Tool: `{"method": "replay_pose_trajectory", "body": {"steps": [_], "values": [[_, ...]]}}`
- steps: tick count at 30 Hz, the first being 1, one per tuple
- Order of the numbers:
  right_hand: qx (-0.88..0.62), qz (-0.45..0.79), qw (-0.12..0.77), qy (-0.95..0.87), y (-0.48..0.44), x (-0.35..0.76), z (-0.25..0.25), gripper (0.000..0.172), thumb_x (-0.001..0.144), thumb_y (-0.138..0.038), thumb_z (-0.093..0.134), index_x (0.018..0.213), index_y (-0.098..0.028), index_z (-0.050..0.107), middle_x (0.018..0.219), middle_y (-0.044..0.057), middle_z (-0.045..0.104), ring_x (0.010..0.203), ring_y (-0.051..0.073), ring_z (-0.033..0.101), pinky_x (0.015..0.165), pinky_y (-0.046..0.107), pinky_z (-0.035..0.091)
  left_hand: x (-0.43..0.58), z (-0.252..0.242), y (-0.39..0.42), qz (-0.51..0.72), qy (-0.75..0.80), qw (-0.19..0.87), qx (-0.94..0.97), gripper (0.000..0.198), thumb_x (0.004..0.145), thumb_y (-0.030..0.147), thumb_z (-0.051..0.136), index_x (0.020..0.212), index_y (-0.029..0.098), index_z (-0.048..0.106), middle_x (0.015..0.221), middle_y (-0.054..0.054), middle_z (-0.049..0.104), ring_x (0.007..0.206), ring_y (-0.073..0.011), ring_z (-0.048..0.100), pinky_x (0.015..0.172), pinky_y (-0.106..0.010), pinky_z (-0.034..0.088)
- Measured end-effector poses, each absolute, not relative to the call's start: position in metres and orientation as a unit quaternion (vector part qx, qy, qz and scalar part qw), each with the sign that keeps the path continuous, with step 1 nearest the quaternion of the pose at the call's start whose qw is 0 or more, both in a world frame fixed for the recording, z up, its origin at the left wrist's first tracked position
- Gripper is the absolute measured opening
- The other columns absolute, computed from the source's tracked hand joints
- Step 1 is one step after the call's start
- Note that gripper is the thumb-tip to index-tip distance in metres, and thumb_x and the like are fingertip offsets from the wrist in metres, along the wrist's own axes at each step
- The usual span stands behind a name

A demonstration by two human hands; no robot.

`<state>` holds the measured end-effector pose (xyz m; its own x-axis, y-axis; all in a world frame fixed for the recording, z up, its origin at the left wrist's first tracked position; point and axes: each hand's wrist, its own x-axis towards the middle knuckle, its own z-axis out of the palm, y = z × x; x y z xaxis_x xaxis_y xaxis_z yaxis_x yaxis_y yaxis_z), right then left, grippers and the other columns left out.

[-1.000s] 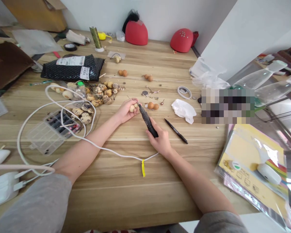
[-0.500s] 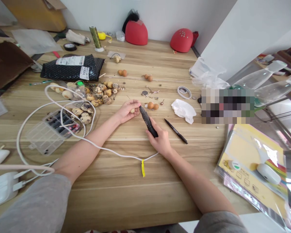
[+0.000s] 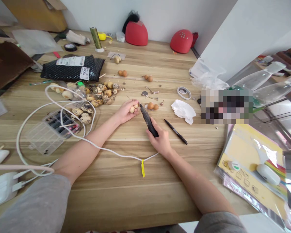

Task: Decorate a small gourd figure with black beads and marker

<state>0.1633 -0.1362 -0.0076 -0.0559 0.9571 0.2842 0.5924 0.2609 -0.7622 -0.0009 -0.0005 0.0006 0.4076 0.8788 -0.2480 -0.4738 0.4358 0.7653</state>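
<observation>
The left hand cradles a small, pale, waisted gourd, its fingers curled closed around the smooth, woody shell, with the bench just below. The right hand grips a slim, matte-black rotary engraving pen, its fingers clenched around the tapered plastic barrel. The pen's narrow metal tip sits just beside the gourd; whether they touch is too small to tell. A thin white cable runs from the pen across the bench, carrying a yellow tag.

The bench has a flat, streaky wood-grain surface. To the left lies a heap of gourds, their rounded shells covered in dark burned-looking patterns, and a clear plastic compartment box sits near them beneath loops of white cable. Just past the pen are two plain orange-brown gourds and a scatter of small metal burrs. To the right lie a black marker and a crumpled white tissue. Farther back are a black bubble-textured mailer and two rounded red plastic shells — smooth, glossy domes against the wall.
</observation>
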Motion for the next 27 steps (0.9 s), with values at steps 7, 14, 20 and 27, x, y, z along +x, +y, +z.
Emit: {"method": "replay_pose_trajectory", "body": {"steps": [7,14,20,27], "values": [[-0.566,0.229,0.382,-0.693,-0.1367,0.1628,-0.0062,0.054,0.083,-0.025,0.052,0.136,-0.018,0.046,0.106,0.009,0.07,0.095,0.023,0.068,0.08,0.03,0.054,0.0008,0.0023,0.001,0.439,0.335,0.786,0.279,0.005,0.074,0.009,0.052,0.075,0.014,0.053,0.06,0.003,0.053,0.045,-0.0043,0.047,0.045,-0.015,0.039],[-0.566,0.231,0.378,-0.695,-0.137,0.1623,-0.0045,0.054,0.083,-0.024,0.051,0.136,-0.02,0.046,0.112,0.008,0.069,0.094,0.022,0.068,0.081,0.029,0.054,0.0007,0.0031,0.0,0.424,0.33,0.8,0.265,0.005,0.08,0.013,0.054,0.075,0.011,0.054,0.065,-0.001,0.056,0.048,-0.0038,0.049,0.046,-0.013,0.041],[-0.565,0.233,0.382,-0.693,-0.1363,0.163,-0.0054,0.054,0.083,-0.025,0.052,0.137,-0.02,0.046,0.11,0.008,0.069,0.096,0.023,0.068,0.081,0.029,0.054,0.0008,0.0036,-0.0001,0.416,0.33,0.807,0.259,0.008,0.08,0.014,0.054,0.073,0.011,0.053,0.062,0.0,0.053,0.048,-0.0044,0.048,0.046,-0.014,0.04],[-0.57,0.236,0.376,-0.691,-0.1364,0.1632,-0.0058,0.054,0.083,-0.026,0.051,0.137,-0.019,0.045,0.11,0.008,0.069,0.093,0.022,0.068,0.081,0.03,0.054,-0.0015,0.0027,-0.0012,0.42,0.332,0.803,0.262,0.005,0.07,0.008,0.054,0.073,0.011,0.055,0.063,0.0,0.056,0.05,-0.0053,0.049,0.049,-0.015,0.042]]}}
